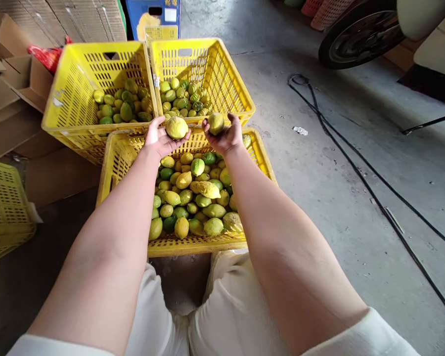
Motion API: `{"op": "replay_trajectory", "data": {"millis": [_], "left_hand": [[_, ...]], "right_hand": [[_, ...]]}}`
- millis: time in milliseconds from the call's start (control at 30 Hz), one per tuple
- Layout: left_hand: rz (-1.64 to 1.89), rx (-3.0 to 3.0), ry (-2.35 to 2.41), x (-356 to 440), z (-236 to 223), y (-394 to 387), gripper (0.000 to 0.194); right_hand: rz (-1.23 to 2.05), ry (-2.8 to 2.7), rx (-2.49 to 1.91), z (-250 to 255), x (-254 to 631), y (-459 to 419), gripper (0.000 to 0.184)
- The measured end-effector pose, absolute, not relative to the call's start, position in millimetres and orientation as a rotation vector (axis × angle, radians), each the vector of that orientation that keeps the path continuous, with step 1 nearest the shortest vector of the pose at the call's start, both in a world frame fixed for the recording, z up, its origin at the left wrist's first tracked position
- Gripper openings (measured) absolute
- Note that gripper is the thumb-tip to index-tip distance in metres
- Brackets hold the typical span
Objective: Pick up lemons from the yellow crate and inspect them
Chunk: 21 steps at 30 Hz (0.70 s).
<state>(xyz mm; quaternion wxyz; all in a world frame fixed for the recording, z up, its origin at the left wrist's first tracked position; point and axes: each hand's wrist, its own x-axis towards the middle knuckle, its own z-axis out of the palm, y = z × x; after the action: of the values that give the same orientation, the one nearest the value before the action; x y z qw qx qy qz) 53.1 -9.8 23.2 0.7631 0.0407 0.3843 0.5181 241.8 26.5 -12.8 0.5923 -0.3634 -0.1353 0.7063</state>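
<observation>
My left hand (162,140) cups a yellow lemon (176,128) in its palm and fingers. In my right hand (228,136) is a darker, greenish lemon (215,123), held between thumb and fingers. Both hands are raised above the far rim of the near yellow crate (196,249), which holds many yellow and green lemons (184,180). Just beyond the hands stand two more yellow crates side by side. Mostly green lemons (126,111) lie in the far left crate (65,111), and smaller green and yellow ones (185,96) in the far right crate (241,96).
Cardboard boxes (7,104) are piled at left, above another yellow crate (5,207). A blue box (137,17) stands behind the crates. Black cable (356,178) runs across the concrete floor (311,198) at right, below a vehicle's wheel (359,39).
</observation>
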Motion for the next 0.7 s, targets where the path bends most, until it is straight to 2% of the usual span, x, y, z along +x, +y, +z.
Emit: {"op": "replay_trajectory", "data": {"millis": [200, 400, 567, 700], "left_hand": [[1.130, 0.101, 0.862, 52, 22, -8, 0.042], [1.061, 0.112, 0.952, 57, 25, -8, 0.048], [1.061, 0.151, 0.921, 55, 24, -9, 0.045], [1.146, 0.084, 0.863, 53, 27, -10, 0.053]], "right_hand": [[1.590, -0.247, -0.757, -15, 243, 30, 0.017], [1.422, -0.351, -0.813, -24, 247, 34, 0.032], [1.456, -0.330, -0.860, -23, 248, 33, 0.029], [1.515, -0.274, -0.844, -18, 246, 31, 0.031]]}}
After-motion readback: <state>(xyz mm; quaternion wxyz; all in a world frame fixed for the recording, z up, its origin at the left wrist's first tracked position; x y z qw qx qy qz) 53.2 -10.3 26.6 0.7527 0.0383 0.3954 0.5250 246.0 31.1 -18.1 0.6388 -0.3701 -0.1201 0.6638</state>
